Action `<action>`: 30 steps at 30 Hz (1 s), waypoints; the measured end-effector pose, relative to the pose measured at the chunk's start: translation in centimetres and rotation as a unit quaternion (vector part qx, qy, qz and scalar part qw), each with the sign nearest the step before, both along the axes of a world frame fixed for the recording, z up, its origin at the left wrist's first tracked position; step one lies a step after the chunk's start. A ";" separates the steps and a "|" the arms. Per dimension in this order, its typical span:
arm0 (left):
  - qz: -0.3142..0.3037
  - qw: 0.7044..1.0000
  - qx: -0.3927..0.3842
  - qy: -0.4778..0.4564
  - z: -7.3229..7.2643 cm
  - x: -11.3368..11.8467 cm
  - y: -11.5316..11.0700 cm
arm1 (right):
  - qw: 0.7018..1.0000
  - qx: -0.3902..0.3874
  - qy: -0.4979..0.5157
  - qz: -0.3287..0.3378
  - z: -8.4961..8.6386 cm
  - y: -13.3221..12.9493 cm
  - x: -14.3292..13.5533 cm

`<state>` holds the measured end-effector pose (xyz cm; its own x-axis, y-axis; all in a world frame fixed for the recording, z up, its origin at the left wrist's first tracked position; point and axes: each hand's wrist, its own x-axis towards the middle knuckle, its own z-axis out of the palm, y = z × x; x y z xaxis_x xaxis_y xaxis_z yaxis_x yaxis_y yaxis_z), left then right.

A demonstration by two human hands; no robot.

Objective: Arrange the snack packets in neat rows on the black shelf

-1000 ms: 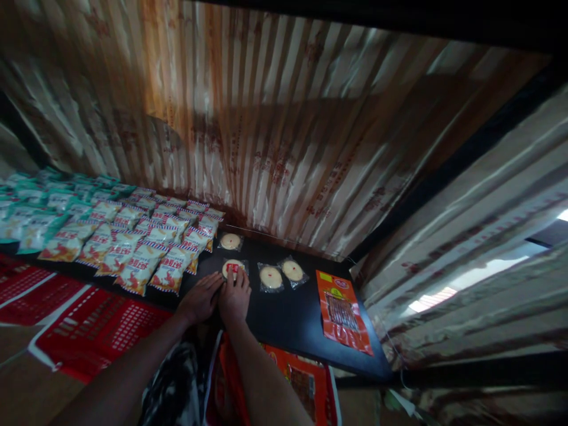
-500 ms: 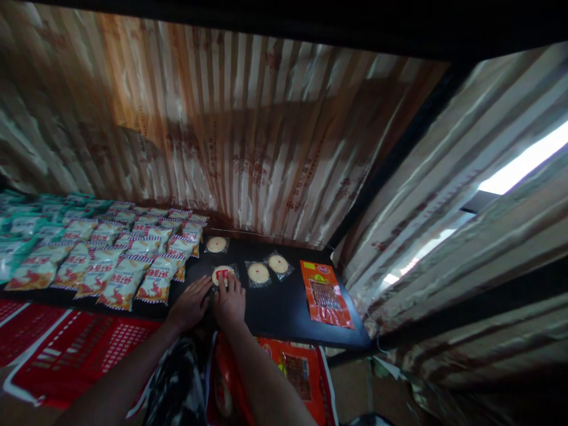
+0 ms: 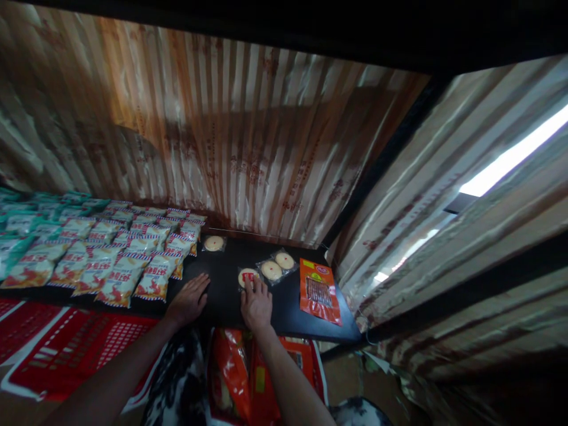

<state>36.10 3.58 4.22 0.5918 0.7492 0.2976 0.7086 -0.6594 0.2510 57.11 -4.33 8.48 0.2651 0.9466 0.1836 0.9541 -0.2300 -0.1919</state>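
My right hand [image 3: 257,305] lies with its fingertips on a round pale cake in clear wrapping with a red label [image 3: 247,277]; its fingers are stretched out and apart. Flat on the black shelf [image 3: 224,302] rests my left hand [image 3: 189,300], fingers spread, holding nothing. Two wrapped round cakes, one [image 3: 271,270] and another [image 3: 284,260], touch each other just beyond my right hand. Another round cake [image 3: 213,243] lies at the back edge. An orange packet [image 3: 318,290] is on the shelf's right end.
Rows of white and red snack bags [image 3: 155,275] cover the shelf's left part, with green bags [image 3: 15,251] farther left. Below the front edge are red baskets [image 3: 80,355] and one with orange packets [image 3: 235,378]. Corrugated sheeting [image 3: 248,142] stands behind.
The labelled cake has slid right under my right hand. The two cakes beyond it now lie closer together. My left hand stays near the same spot, now apart from my right hand.
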 end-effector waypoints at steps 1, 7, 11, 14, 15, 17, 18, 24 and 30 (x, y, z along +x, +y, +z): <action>0.000 1.000 -0.002 -0.003 0.1 0.0 0.0 | 1.000 -0.001 -0.004 -0.005 0.0 -0.2 0.3; 0.003 1.000 -0.005 0.004 0.6 0.1 -0.4 | 1.000 -0.001 -0.023 -0.021 -0.4 -1.4 0.8; 0.009 0.999 -0.019 0.026 0.7 0.3 -0.3 | 0.999 -0.003 -0.027 -0.027 -0.1 -2.4 1.1; 0.018 0.998 -0.043 0.035 1.1 0.8 0.1 | 0.999 -0.011 -0.024 -0.022 0.2 -3.3 1.8; 0.023 0.997 -0.055 0.040 1.3 1.1 0.2 | 0.999 -0.015 -0.023 -0.022 0.2 -3.5 2.1; 0.033 0.995 -0.080 0.054 1.8 1.5 0.3 | 0.999 -0.019 -0.019 -0.027 0.1 -3.9 2.6; 0.046 0.994 -0.081 0.052 2.0 1.8 0.3 | 0.999 -0.019 -0.017 -0.030 -0.1 -4.0 2.8; 0.096 0.994 -0.029 -0.036 1.0 3.5 1.0 | 0.999 0.004 0.002 -0.041 -0.9 -4.5 2.9; 0.149 0.987 -0.046 -0.042 1.0 5.9 4.4 | 0.999 0.040 0.005 -0.024 -1.8 -4.9 3.1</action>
